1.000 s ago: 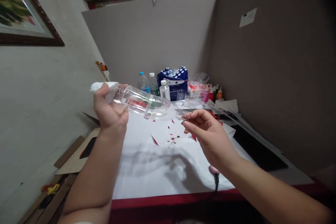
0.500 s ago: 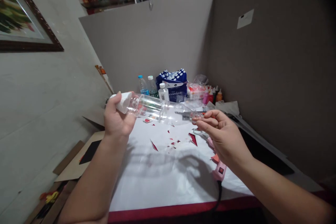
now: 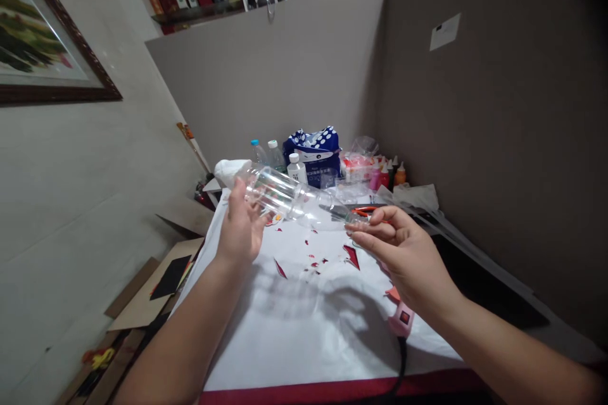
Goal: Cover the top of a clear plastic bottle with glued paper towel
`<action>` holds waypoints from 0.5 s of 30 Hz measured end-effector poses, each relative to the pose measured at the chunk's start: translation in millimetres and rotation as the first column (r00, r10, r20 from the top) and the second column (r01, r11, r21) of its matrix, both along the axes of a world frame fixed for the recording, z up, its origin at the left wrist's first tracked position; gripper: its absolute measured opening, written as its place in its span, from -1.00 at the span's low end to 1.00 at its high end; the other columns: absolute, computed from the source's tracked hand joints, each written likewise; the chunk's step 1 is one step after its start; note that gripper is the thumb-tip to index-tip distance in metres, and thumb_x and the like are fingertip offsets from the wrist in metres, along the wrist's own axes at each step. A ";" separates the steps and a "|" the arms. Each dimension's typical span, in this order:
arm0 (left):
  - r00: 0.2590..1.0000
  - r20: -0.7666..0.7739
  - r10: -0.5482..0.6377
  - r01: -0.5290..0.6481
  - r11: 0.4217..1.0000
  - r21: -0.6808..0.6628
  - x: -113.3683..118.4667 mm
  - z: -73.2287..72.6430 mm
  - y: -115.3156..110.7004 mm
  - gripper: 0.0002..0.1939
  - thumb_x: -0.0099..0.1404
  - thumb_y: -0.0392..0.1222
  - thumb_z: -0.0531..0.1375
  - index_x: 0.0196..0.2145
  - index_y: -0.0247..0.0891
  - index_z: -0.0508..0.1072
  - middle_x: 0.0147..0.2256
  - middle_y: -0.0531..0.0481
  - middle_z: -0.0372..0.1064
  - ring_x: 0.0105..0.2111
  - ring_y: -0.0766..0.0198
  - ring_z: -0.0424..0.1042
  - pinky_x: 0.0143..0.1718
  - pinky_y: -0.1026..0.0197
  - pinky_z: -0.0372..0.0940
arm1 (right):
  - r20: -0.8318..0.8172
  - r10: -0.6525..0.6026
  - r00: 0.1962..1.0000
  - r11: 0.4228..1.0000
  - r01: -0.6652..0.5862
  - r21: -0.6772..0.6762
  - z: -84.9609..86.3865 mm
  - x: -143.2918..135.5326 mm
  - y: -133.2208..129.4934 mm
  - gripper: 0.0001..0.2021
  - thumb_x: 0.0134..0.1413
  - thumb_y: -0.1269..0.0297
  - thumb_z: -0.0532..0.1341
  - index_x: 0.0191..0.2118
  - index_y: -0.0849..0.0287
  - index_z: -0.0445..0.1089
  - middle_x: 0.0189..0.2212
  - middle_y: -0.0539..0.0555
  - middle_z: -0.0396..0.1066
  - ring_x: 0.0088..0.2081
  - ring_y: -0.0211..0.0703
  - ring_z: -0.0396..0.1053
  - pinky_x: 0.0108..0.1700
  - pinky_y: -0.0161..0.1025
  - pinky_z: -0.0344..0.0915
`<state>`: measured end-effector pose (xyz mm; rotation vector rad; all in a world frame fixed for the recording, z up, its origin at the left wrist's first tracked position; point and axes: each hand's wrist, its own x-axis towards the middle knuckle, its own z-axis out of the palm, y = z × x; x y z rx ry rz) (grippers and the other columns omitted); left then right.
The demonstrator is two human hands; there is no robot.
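A clear plastic bottle (image 3: 311, 202) is held tilted above the white tabletop, its narrow neck lower and to the right. A white piece (image 3: 230, 169), whose material I cannot make out, covers its upper left end. My left hand (image 3: 240, 224) cradles the body just below that white piece, thumb in front and fingers underneath. At the neck, my right hand (image 3: 396, 237) pinches the bottle between thumb and fingers. Scissors with orange-red handles (image 3: 365, 209) lie behind the neck. Below my right hand is a pink hot glue gun (image 3: 403, 319), partly hidden by the hand.
Red scraps (image 3: 351, 257) are scattered across the white tabletop (image 3: 270, 348). At the back stand several bottles (image 3: 297, 168), a blue bag (image 3: 313, 152) and paint bottles (image 3: 399, 173). Grey panels (image 3: 266, 82) rise behind and to the right. Cardboard (image 3: 147, 297) sits at the left.
My left hand has shifted right, off the white end and onto the clear body. The bottle's left end has risen slightly and tilts more steeply. My right hand stays at the neck.
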<state>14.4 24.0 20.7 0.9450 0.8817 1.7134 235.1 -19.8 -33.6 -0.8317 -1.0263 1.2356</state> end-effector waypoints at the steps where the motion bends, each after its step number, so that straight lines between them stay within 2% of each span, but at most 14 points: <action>1: 1.000 -0.010 -0.029 0.029 1.000 -0.012 3.1 -2.2 -0.7 -0.49 0.12 0.27 0.22 -0.15 -0.16 0.45 -0.20 -0.12 0.45 -0.21 0.10 0.46 -0.33 0.18 0.33 | 0.000 0.000 1.000 1.000 0.000 0.003 -0.1 0.0 0.1 -0.61 -0.16 0.22 0.45 -0.30 0.06 0.22 -0.44 0.01 0.56 -0.07 0.00 0.49 -0.28 -0.29 0.34; 4: 0.994 -0.027 -0.105 0.105 0.994 -0.003 12.6 -8.9 -3.7 -0.50 0.12 0.24 0.25 -0.15 -0.18 0.45 -0.18 -0.12 0.45 -0.20 0.11 0.45 -0.31 0.17 0.33 | -0.006 0.009 1.000 1.000 -0.009 0.016 -2.8 0.2 0.9 -0.61 -0.15 0.23 0.45 -0.30 0.06 0.22 -0.45 -0.01 0.56 -0.07 -0.03 0.49 -0.27 -0.31 0.34; 8: 0.990 -0.045 -0.134 0.135 0.991 0.022 21.6 -16.8 -8.0 -0.55 0.18 0.19 0.23 -0.12 -0.17 0.44 -0.09 -0.12 0.45 -0.17 0.12 0.45 -0.21 0.13 0.34 | 0.041 0.000 0.999 1.000 0.000 -0.004 -8.6 0.5 0.6 -0.62 -0.13 0.21 0.45 -0.28 0.05 0.23 -0.40 0.01 0.57 -0.13 -0.04 0.50 -0.32 -0.30 0.34; 11: 0.971 -0.157 -0.179 0.180 0.984 -0.002 23.1 -20.3 -9.8 -0.61 0.19 0.14 0.25 -0.14 -0.15 0.46 -0.03 -0.12 0.45 -0.20 0.14 0.48 -0.20 0.12 0.34 | 0.051 -0.014 0.999 1.000 0.014 -0.011 -9.3 1.7 2.1 -0.64 -0.11 0.19 0.44 -0.28 0.06 0.24 -0.38 0.03 0.57 -0.13 -0.05 0.49 -0.29 -0.27 0.36; 13: 0.915 -0.292 -0.279 0.266 0.960 -0.086 18.4 -19.9 -9.0 -0.63 0.14 0.08 0.31 -0.17 -0.19 0.51 -0.08 -0.15 0.50 -0.24 0.12 0.51 -0.21 0.10 0.35 | 0.023 -0.049 0.999 0.999 0.049 -0.004 -6.7 5.5 7.9 -0.66 -0.09 0.18 0.43 -0.29 0.07 0.25 -0.38 0.03 0.56 -0.15 -0.07 0.50 -0.23 -0.25 0.38; 15: 0.815 -0.409 -0.410 0.366 0.912 -0.184 7.0 -16.4 -5.5 -0.64 0.07 0.01 0.36 -0.23 -0.27 0.58 -0.23 -0.21 0.56 -0.28 0.07 0.53 -0.18 0.06 0.37 | -0.051 -0.097 0.994 0.995 0.097 0.003 -2.0 13.5 18.4 -0.66 -0.10 0.18 0.43 -0.30 0.08 0.26 -0.39 0.01 0.55 -0.19 -0.11 0.51 -0.18 -0.23 0.41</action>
